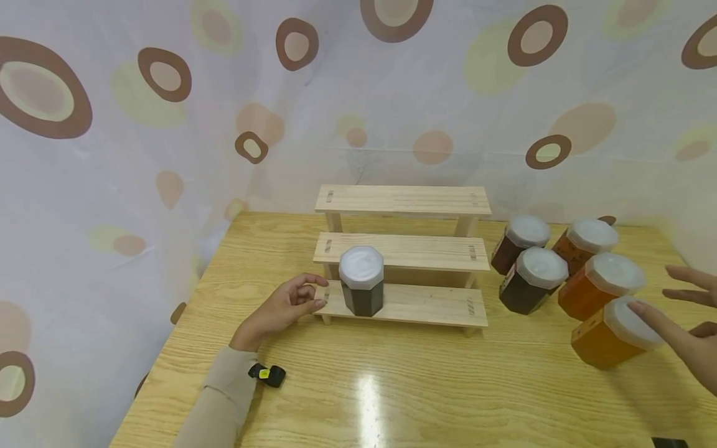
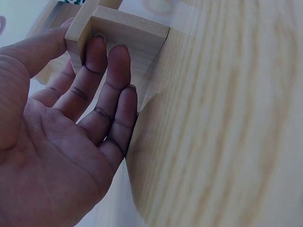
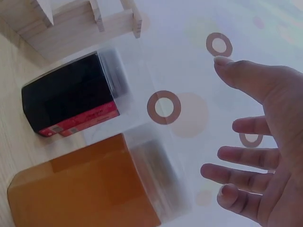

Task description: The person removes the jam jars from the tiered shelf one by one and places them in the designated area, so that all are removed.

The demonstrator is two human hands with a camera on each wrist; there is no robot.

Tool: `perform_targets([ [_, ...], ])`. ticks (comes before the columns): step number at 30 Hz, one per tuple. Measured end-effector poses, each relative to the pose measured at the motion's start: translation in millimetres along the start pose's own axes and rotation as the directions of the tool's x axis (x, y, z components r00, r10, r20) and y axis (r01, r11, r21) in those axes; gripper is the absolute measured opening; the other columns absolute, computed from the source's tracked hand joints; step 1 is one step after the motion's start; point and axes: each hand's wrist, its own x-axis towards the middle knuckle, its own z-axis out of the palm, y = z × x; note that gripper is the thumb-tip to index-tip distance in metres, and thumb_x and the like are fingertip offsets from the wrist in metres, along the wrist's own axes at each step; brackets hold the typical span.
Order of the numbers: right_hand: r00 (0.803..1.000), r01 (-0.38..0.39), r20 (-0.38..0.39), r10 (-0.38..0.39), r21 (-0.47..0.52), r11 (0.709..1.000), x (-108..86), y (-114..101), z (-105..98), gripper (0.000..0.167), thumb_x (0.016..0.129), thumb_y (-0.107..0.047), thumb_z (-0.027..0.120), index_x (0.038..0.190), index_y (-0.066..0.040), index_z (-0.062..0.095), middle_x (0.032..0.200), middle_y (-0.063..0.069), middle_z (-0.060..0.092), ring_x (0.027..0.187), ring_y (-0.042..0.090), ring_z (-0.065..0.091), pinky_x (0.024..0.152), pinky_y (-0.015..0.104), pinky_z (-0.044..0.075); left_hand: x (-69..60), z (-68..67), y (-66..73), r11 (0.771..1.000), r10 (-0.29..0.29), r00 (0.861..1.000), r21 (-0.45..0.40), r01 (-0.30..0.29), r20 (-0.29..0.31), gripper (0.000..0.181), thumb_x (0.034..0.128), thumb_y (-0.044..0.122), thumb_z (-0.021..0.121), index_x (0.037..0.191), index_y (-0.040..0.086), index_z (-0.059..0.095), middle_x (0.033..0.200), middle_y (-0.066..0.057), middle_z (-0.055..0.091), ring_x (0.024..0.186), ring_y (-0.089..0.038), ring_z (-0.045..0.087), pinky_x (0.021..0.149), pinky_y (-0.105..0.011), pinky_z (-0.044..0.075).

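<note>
A three-tier wooden shelf rack (image 1: 414, 305) stands on the table, with a dark jar (image 1: 363, 292) under a white lid on the left of its lowest tier. My left hand (image 1: 288, 305) holds that tier's left end; in the left wrist view the thumb and curled fingers (image 2: 118, 71) are at the wood. At the right, my right hand (image 1: 694, 330) hovers with spread fingers by an amber jar (image 1: 602, 339), thumb over its white lid in the head view. The right wrist view shows this hand (image 3: 265, 156) holding nothing, apart from the jars.
Behind the amber jar are a red-orange jar (image 1: 585, 292), a dark jar (image 1: 523, 289), a dark brown jar (image 1: 510, 249) and a speckled orange jar (image 1: 574, 249). A patterned cloth (image 1: 392, 112) hangs behind the table (image 1: 313, 398).
</note>
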Motion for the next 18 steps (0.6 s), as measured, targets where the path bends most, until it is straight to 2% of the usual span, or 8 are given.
perform_targets([
  [2, 0.998, 0.056, 0.023, -0.056, 0.037, 0.998, 0.7, -2, 2, 0.071, 0.087, 0.0, 0.082, 0.151, -0.013, 0.054, 0.143, -0.028, 0.048, 0.095, -0.029, 0.043, 0.054, 0.003, 0.037, 0.1, -0.3, -0.5, 1.0, 0.003, 1.0, -0.001, -0.003, 0.001, 0.039, 0.1007, -0.002, 0.064, 0.138, -0.005, 0.052, 0.083, -0.004, 0.059, 0.071, -0.016, 0.049, 0.064, -0.024, 0.043],
  [4, 0.991, 0.124, 0.036, -0.127, 0.082, 0.989, 1.7, -5, 4, 0.074, 0.085, 0.005, 0.082, 0.151, -0.012, 0.053, 0.144, -0.026, 0.048, 0.1, -0.025, 0.046, 0.056, 0.003, 0.038, 0.0, -0.6, -1.0, 1.0, 0.004, 1.0, -0.003, -0.004, 0.001, 0.039, 0.1006, -0.002, 0.064, 0.138, -0.005, 0.052, 0.083, -0.004, 0.059, 0.071, -0.017, 0.05, 0.065, -0.024, 0.043],
  [10, 0.96, 0.251, 0.074, -0.269, 0.194, 0.948, 8.6, -17, 16, 0.078, 0.076, 0.014, 0.083, 0.147, -0.003, 0.055, 0.133, -0.027, 0.052, 0.097, -0.014, 0.053, 0.057, 0.004, 0.041, -0.2, -0.5, -1.1, 1.0, 0.001, 1.0, 0.003, -0.001, -0.001, 0.039, 0.1008, -0.002, 0.064, 0.138, -0.004, 0.052, 0.083, -0.005, 0.059, 0.072, -0.017, 0.051, 0.064, -0.024, 0.043],
  [16, 0.919, 0.33, 0.169, -0.355, 0.163, 0.93, 11.4, -31, 31, 0.08, 0.073, 0.01, 0.088, 0.146, -0.007, 0.057, 0.133, -0.03, 0.052, 0.096, -0.016, 0.051, 0.056, 0.007, 0.041, 0.0, -0.1, -1.1, 1.0, 0.01, 1.0, 0.003, -0.01, 0.004, 0.039, 0.1015, -0.001, 0.063, 0.138, -0.005, 0.052, 0.083, -0.004, 0.059, 0.071, -0.017, 0.049, 0.064, -0.025, 0.043],
  [18, 0.9, 0.366, 0.19, -0.393, 0.162, 0.917, 12.8, -36, 36, 0.083, 0.071, 0.01, 0.089, 0.146, -0.008, 0.058, 0.131, -0.029, 0.053, 0.094, -0.015, 0.051, 0.054, 0.009, 0.041, 0.1, -0.1, -1.4, 1.0, 0.015, 1.0, 0.004, -0.015, 0.007, 0.038, 0.1015, -0.001, 0.063, 0.138, -0.005, 0.052, 0.083, -0.004, 0.059, 0.07, -0.017, 0.048, 0.064, -0.025, 0.043],
])
